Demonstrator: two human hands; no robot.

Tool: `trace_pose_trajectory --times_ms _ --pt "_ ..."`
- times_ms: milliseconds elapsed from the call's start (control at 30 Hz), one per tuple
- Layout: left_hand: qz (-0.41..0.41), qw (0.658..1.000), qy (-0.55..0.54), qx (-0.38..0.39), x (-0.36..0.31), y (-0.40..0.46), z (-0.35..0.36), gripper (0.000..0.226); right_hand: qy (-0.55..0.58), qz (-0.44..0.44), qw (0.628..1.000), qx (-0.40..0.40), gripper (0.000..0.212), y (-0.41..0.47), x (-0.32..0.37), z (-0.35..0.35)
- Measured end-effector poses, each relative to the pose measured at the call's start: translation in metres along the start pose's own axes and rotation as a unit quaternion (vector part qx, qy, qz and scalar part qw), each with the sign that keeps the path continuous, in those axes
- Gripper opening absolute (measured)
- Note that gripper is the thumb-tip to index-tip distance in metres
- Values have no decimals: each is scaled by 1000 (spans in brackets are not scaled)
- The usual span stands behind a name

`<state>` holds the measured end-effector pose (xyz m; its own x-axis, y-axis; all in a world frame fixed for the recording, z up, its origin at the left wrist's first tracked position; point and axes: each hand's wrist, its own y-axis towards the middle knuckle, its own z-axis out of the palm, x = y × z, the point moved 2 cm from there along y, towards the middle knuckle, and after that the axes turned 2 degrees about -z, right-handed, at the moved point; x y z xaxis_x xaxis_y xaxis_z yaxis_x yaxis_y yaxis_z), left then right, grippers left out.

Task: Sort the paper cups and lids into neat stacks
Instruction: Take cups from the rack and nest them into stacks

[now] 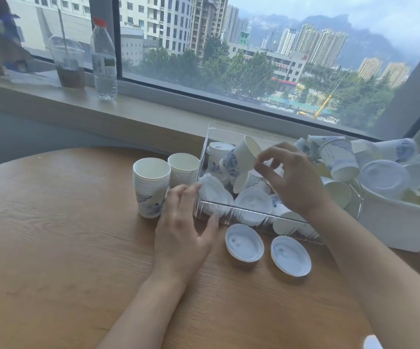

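Two stacks of nested paper cups [151,187] [182,170] stand on the wooden table, left of a clear box [251,212] that holds loose cups and white lids. Two lids [244,243] [290,255] lie upside down in front of the box. My left hand [186,222] rests on the table with straight fingers touching the box's front left corner. Over the box hovers my right hand [289,177], fingers loosely curled, its fingertips right beside the rim of a tilted cup [241,159]; nothing shows between them.
A white tub [400,222] heaped with more cups and lids stands to the right of the box. On the window sill behind are a water bottle [103,59] and a plastic drink cup [66,61]. The table's round edge curves off at the left.
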<state>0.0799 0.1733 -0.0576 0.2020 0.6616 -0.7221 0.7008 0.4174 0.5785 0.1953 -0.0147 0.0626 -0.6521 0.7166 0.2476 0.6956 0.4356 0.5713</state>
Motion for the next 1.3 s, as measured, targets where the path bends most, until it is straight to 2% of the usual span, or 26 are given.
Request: trace_pose_trajectory --times_ms 100,267,333,467,533,600,700,833,1033,1300 --pt "18 999 1 -27 -6 0 -4 74 104 8 994 12 2 -26 13 -12" --pt "60 998 -4 -8 -17 -5 -2 91 155 -2 985 73 4 -59 34 -11" --pt "60 998 -7 7 -19 -6 -1 91 166 -8 982 91 3 -65 38 -7" --pt "60 998 -25 15 -18 -7 1 75 178 -25 978 105 10 -65 37 -1" --pt "44 998 -36 12 -15 -6 2 71 140 -44 982 117 27 -58 33 -2" --pt "18 999 -49 8 -12 -5 2 70 46 -58 989 127 41 -45 23 -2" --pt "-11 998 -65 15 -10 -4 3 71 -96 -43 982 159 39 -24 6 8" --pt "-7 998 -62 21 -9 -3 5 72 -210 -43 953 214 42 -9 -14 31" --pt "-3 997 -81 -6 -10 -3 4 69 -272 -58 939 203 42 0 -24 40" --pt "16 997 -70 -24 -12 -2 5 65 -284 -83 946 136 16 1 -32 29"
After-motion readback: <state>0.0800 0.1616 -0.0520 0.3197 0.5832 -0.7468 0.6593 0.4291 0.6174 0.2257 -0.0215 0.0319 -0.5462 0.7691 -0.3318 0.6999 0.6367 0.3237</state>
